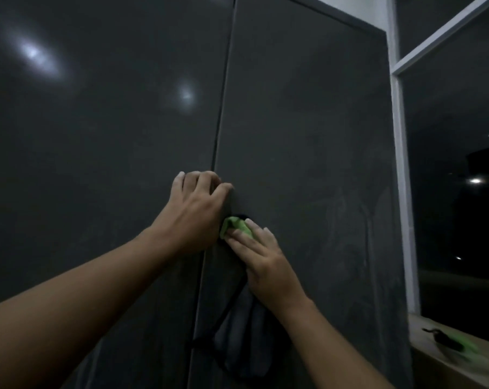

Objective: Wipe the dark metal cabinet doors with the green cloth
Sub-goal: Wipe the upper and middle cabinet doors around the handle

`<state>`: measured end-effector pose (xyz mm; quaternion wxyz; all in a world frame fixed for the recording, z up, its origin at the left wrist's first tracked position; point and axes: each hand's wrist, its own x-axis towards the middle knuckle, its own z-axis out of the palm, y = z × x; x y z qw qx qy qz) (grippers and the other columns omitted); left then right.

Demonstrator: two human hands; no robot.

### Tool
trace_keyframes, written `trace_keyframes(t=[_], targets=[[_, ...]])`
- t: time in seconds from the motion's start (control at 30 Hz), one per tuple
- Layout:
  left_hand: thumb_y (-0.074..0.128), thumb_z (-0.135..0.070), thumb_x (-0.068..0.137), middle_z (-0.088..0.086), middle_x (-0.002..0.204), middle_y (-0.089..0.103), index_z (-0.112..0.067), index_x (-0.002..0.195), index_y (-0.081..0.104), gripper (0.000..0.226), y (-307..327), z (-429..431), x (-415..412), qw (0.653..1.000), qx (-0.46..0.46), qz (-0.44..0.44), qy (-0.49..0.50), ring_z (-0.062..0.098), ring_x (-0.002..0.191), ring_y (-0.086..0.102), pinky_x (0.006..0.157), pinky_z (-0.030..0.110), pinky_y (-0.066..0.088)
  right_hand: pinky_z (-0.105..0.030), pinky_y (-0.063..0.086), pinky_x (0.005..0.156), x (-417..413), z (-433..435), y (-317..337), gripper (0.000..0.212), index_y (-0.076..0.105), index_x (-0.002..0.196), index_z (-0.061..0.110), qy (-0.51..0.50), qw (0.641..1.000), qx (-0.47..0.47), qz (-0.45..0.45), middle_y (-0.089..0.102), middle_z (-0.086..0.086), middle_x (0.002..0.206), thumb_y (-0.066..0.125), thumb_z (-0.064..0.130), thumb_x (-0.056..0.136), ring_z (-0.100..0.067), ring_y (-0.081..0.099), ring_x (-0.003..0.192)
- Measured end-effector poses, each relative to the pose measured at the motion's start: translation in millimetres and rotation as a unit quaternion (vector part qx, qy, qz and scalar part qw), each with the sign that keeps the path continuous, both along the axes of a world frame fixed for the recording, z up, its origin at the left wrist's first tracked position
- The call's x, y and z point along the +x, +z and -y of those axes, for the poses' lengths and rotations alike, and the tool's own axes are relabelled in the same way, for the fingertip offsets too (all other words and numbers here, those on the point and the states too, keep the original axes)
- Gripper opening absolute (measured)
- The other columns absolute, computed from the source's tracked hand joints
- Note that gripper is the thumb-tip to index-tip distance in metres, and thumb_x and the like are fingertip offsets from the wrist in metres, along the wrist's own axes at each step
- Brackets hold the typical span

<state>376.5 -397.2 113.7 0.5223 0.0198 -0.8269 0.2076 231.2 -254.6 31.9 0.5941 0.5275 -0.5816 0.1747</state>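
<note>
Two tall dark metal cabinet doors fill the view, the left door (97, 136) and the right door (307, 122), meeting at a vertical seam. My left hand (194, 209) lies across that seam at mid height, its fingers curled at the right door's edge. Just below it, my right hand (261, 259) presses a bunched green cloth (236, 224) flat against the right door near the seam. Only the cloth's top shows above my fingers. Faint wipe streaks mark the right door.
A dark bag or pouch with a black strap (237, 341) hangs on the right door beneath my right hand. To the right stands a white window frame (403, 178), with a sill holding a small dark and green object (448, 342).
</note>
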Motion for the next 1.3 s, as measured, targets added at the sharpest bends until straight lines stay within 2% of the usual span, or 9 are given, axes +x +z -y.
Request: trace_keyframes(t=[0.17,0.3,0.43,0.63,0.73,0.93,1.07,1.17,1.3], targets=[[0.055,-0.024,0.084,0.01,0.135,0.043,-0.019,0.141,0.043,0.058,-1.0,-15.0,-27.9,0.996,-0.086,0.014,-0.026,0.032,0.129,0.035,0.118,0.058,0.014,-0.06,0.028,0.11,-31.9,-34.0,38.5,0.057,0.052,0.142,0.02,-0.076,0.995,-0.062,0.026,0.048,0.002,0.151,0.043,0.005,0.088,-0.029,0.037,0.142],[0.05,-0.02,0.089,0.015,0.136,0.043,-0.015,0.138,0.048,0.049,2.1,-29.6,-50.5,0.995,-0.055,-0.022,-0.076,0.036,0.132,0.035,0.117,0.055,0.003,-0.062,0.016,0.116,-52.9,-63.4,110.0,0.069,0.041,0.15,0.028,-0.11,0.974,-0.136,0.146,0.034,0.007,0.159,0.041,-0.004,0.089,-0.024,0.022,0.151],[0.058,-0.01,0.087,0.018,0.131,0.045,-0.011,0.131,0.054,0.045,-2.8,-43.6,-69.8,0.992,-0.033,-0.05,-0.115,0.041,0.128,0.036,0.115,0.051,-0.001,-0.059,0.018,0.119,-92.1,-102.9,149.0,0.065,0.044,0.148,0.026,-0.075,0.939,-0.243,0.232,0.036,0.006,0.158,0.04,-0.005,0.091,-0.027,0.022,0.15],[0.053,-0.018,0.088,0.019,0.131,0.042,-0.012,0.132,0.048,0.045,-8.9,-42.4,-78.9,0.992,-0.062,-0.068,-0.088,0.04,0.126,0.04,0.117,0.056,0.01,-0.034,0.026,0.118,-142.3,-180.0,120.7,0.055,0.046,0.147,0.012,-0.132,0.903,-0.307,0.27,0.041,-0.005,0.155,0.039,-0.006,0.095,-0.028,0.037,0.143],[0.06,-0.019,0.088,0.021,0.131,0.041,-0.01,0.131,0.048,0.045,-10.6,-42.5,-81.8,0.992,-0.07,-0.075,-0.075,0.042,0.125,0.041,0.115,0.056,0.012,-0.029,0.027,0.115,-143.7,-185.1,88.0,0.051,0.05,0.144,0.009,-0.121,0.89,-0.347,0.271,0.045,-0.007,0.152,0.041,-0.005,0.096,-0.026,0.042,0.141],[0.054,-0.026,0.093,0.023,0.131,0.041,-0.009,0.13,0.049,0.041,-10.6,-42.1,-83.5,0.991,-0.075,-0.082,-0.069,0.043,0.125,0.041,0.115,0.061,0.021,-0.04,0.03,0.118,-113.5,-156.5,12.9,0.063,0.053,0.141,0.009,-0.095,0.948,-0.246,0.18,0.049,-0.006,0.148,0.045,-0.013,0.083,-0.032,0.032,0.145],[0.051,-0.026,0.095,0.022,0.129,0.042,-0.01,0.128,0.05,0.037,-11.5,-41.4,-86.7,0.991,-0.071,-0.09,-0.073,0.042,0.124,0.043,0.116,0.062,0.022,-0.057,0.028,0.116,-116.8,-163.8,42.1,0.06,0.049,0.143,0.007,-0.109,0.969,-0.159,0.152,0.046,-0.011,0.15,0.04,-0.01,0.086,-0.041,0.026,0.146],[0.049,-0.026,0.095,0.022,0.128,0.042,-0.009,0.128,0.05,0.037,-12.1,-41.0,-88.7,0.99,-0.071,-0.1,-0.074,0.041,0.121,0.044,0.116,0.061,0.022,-0.049,0.025,0.12,-128.1,-177.6,93.4,0.055,0.041,0.15,0.01,-0.157,0.937,-0.218,0.224,0.035,-0.009,0.158,0.038,-0.006,0.096,-0.038,0.024,0.148],[0.046,-0.028,0.095,0.022,0.129,0.041,-0.009,0.13,0.049,0.04,-12.1,-40.1,-89.2,0.99,-0.074,-0.102,-0.067,0.042,0.121,0.043,0.116,0.061,0.022,-0.032,0.031,0.111,-130.0,-196.8,135.7,0.053,0.035,0.153,0.012,-0.196,0.88,-0.301,0.311,0.034,-0.006,0.159,0.035,0.003,0.101,-0.034,0.041,0.137]])
